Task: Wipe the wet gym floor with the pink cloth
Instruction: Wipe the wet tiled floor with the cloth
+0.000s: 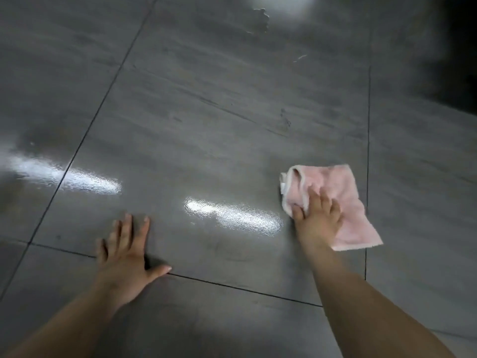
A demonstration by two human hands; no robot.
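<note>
Pink cloth [344, 200], fluffy, rumpled, under flat right hand [320, 218]; left hand [126, 257] splayed on glossy floor [206, 120].

The scene is dim and grey. Light shows only as reflections on the glossy wet floor [206, 112]: two long white streaks of glare [232, 215] at left and centre, and a round washed-out bloom [281, 3] at the top edge. The top right corner sinks into near-black. A soft dark shadow [154, 262] lies just beside the left hand [126, 257], under its thumb. Motion blur smears the pink cloth [343, 192] and the right hand [320, 215] (both hands lose their crisp outlines). The tile joints [83, 135] bow slightly toward the frame edges, a wide-angle effect.
</note>
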